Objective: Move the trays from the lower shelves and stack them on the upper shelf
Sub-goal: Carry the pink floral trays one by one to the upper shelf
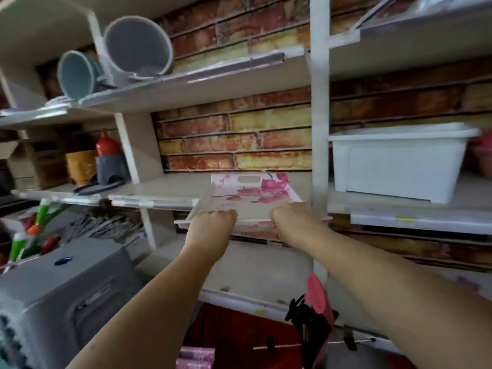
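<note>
A white tray with pink flowers (247, 194) and a handle slot in its far wall lies half on the middle shelf (170, 187), its near edge sticking out past the shelf front. My left hand (213, 222) grips the near rim on the left. My right hand (295, 218) grips the same rim on the right. Both sets of fingers curl over the edge. The lower shelf (239, 267) below my arms shows bare board; part of it is hidden by my forearms.
A white plastic bin (399, 163) stands on the right bay. Grey buckets (138, 46) lie on the top shelf. A red bottle and grey holder (107, 158) stand left. A grey case (66, 288) sits low left. A white upright post (319, 102) divides the bays.
</note>
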`<state>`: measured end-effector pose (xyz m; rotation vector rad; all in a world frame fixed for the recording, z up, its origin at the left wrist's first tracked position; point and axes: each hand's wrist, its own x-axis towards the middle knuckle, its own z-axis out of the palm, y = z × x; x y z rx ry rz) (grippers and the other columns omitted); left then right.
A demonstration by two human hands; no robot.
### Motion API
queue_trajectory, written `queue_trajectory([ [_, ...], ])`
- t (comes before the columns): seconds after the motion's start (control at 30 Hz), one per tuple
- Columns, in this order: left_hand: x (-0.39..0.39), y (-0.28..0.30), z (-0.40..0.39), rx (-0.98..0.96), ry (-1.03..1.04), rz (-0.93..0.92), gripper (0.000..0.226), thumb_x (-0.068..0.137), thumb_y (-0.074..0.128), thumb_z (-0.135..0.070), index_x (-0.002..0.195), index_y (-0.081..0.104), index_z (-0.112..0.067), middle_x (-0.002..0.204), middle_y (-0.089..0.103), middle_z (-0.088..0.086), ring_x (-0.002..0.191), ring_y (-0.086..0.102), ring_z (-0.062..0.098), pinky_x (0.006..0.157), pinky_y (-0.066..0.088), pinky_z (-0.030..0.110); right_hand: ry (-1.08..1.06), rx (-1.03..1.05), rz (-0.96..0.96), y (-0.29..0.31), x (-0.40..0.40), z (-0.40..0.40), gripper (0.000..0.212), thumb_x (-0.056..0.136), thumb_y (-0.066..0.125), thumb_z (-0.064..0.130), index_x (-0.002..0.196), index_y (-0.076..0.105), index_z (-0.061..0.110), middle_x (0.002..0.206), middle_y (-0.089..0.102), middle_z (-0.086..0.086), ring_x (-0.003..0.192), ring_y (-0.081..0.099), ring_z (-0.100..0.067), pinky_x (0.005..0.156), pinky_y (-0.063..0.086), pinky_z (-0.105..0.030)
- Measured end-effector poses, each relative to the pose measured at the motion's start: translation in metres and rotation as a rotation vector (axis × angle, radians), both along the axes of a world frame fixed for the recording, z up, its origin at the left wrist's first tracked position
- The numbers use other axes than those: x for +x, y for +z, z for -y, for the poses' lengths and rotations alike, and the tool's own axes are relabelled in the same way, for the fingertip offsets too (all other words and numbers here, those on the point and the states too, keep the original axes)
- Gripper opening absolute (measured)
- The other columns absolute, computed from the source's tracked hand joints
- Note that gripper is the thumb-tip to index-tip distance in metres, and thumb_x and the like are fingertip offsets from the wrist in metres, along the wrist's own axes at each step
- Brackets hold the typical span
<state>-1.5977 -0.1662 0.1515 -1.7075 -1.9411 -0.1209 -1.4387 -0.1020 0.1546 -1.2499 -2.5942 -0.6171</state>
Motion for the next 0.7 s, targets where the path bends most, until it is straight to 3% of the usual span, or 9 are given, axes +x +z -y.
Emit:
queue_trajectory([
  [0.13,-0.005,0.0,-0.03,0.0,-0.05,0.005,0.031,0.087,0.049,-0.001,0.113,0.052,-0.018,0.106,0.066,0.003,0.1,0.063,0.025,0.076,0.048,0.031,-0.059,0.009,0.015,-0.001,-0.005,-0.021,0.022,0.087,0.053,0.0,0.104,0.064,0.008,0.104,0.067,-0.012,0.097,0.063,-0.029,0.067,0.036,-0.028],
  [0.43,-0.036,-0.005,-0.083,-0.002,-0.079,0.009,0.018,0.088,0.05,-0.005,0.098,0.049,-0.019,0.097,0.067,0.0,0.09,0.064,0.021,0.065,0.038,0.027,-0.077,0.048,0.059,0.002,-0.032,-0.062,0.029,0.085,0.046,-0.007,0.107,0.06,0.006,0.109,0.064,-0.012,0.1,0.061,-0.03,0.067,0.031,-0.031],
  [0.63,-0.072,-0.02,-0.136,-0.024,-0.148,0.032,0.025,0.088,0.05,-0.004,0.108,0.052,-0.018,0.101,0.066,0.0,0.093,0.064,0.021,0.075,0.047,0.028,-0.162,-0.019,0.066,-0.008,-0.069,-0.108,0.016,0.089,0.045,0.0,0.086,0.057,0.01,0.106,0.065,-0.012,0.098,0.062,-0.029,0.067,0.031,-0.03],
  [0.7,-0.086,-0.024,-0.157,-0.044,-0.161,0.03,0.026,0.088,0.049,-0.002,0.109,0.052,-0.017,0.102,0.066,0.0,0.095,0.064,0.021,0.077,0.047,0.028,-0.206,-0.053,0.07,-0.012,-0.083,-0.126,0.015,0.089,0.046,0.001,0.09,0.06,0.008,0.097,0.065,-0.009,0.093,0.061,-0.03,0.066,0.032,-0.03],
])
